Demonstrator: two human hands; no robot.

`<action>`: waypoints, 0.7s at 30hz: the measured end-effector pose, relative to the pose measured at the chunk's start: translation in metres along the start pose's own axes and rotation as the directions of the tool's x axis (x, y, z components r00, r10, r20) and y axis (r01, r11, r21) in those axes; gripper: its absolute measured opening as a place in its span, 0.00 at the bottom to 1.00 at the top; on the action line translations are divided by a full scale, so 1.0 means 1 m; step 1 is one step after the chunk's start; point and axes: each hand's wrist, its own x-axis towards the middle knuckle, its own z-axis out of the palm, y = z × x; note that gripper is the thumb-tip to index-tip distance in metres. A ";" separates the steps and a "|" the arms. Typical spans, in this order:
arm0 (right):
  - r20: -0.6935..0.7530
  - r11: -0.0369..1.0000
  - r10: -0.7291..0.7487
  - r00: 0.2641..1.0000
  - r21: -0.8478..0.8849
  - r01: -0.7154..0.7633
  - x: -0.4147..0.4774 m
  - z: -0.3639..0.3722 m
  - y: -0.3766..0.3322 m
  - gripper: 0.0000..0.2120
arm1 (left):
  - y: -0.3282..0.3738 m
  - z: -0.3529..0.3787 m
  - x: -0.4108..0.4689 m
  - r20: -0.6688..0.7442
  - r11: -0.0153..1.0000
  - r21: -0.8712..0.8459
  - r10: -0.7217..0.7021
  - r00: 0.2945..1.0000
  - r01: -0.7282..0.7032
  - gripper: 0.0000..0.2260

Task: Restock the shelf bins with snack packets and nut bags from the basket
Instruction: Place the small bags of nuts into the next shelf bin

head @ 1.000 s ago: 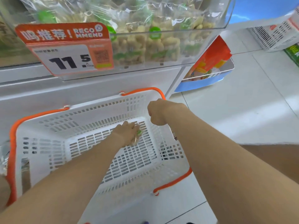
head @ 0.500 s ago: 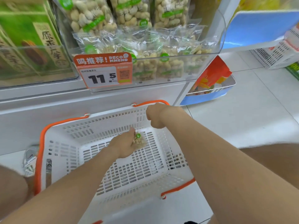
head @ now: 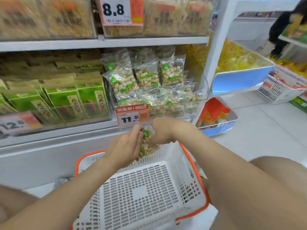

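- Head view, L hand (head: pixel 126 146): fingers (head: pixel 137 135) nearly straight, close together, pressed flat along left side of the nut bag (head: pixel 146 143); thumb hidden.
- R hand (head: pixel 161 131): bent at wrist, tight vs. bag's upper right. Fingertips hidden behind hand, so can't tell if they pinch the top.
- Bag: sandwiched btw both hands, roughly upright, just above far rim of the basket (head: pixel 197 170), below the price tag (head: pixel 132 116). Not in a bin yet.
- Handling (judgement): clear film, prob. light, slick and crinkly; loose peanuts inside shift, so body is lumpy and soft, not stiff. Squeezing hard could crack shells.
- Best hold, imo: flat sealed strip at top, or thumb and fingers across the middle w/ support underneath.
- Target looks like the clear bin (head: pixel 201 90) right above tag, w/ matching bags standing and lying in it.
- Further out: green boxes (head: pixel 66 100) in bin to the left; another person at far right.
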 end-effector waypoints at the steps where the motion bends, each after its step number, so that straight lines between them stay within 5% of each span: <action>1: 0.014 0.996 -0.010 1.000 0.087 0.008 -0.009 -0.010 0.001 0.14 | 0.006 -0.011 0.003 -0.070 0.998 0.029 0.060 0.996 -0.058 0.19; 4: -0.034 0.946 -0.078 0.996 0.313 0.085 -0.031 -0.038 0.005 0.09 | 0.021 -0.040 0.014 -0.180 0.990 0.047 0.139 0.974 -0.132 0.15; 8: -0.274 0.741 -0.044 0.961 0.636 0.215 -0.042 -0.062 0.010 0.14 | 0.035 -0.074 0.037 -0.300 0.990 -0.135 -0.011 0.954 -0.031 0.11; 13: -0.673 0.617 0.253 0.695 0.666 0.420 -0.023 -0.071 0.005 0.12 | 0.036 -0.106 0.087 -0.267 0.977 -0.207 -0.100 0.958 0.045 0.14; 15: -0.703 0.517 0.381 0.601 0.701 0.492 -0.011 -0.074 0.004 0.16 | 0.034 -0.114 0.105 -0.244 0.971 -0.217 -0.153 0.958 0.100 0.15; 17: -0.652 0.402 0.461 0.602 0.758 0.513 0.000 -0.079 0.006 0.27 | 0.032 -0.118 0.119 -0.264 0.958 -0.250 -0.207 0.942 0.140 0.13; 19: -0.611 0.419 0.452 0.650 0.789 0.450 0.007 -0.084 0.009 0.22 | 0.028 -0.115 0.128 -0.274 0.924 -0.340 -0.273 0.922 0.173 0.11; 21: -0.649 0.555 0.399 0.648 0.733 0.393 0.016 -0.087 0.013 0.11 | 0.025 -0.110 0.134 -0.246 0.868 -0.451 -0.344 0.906 0.207 0.10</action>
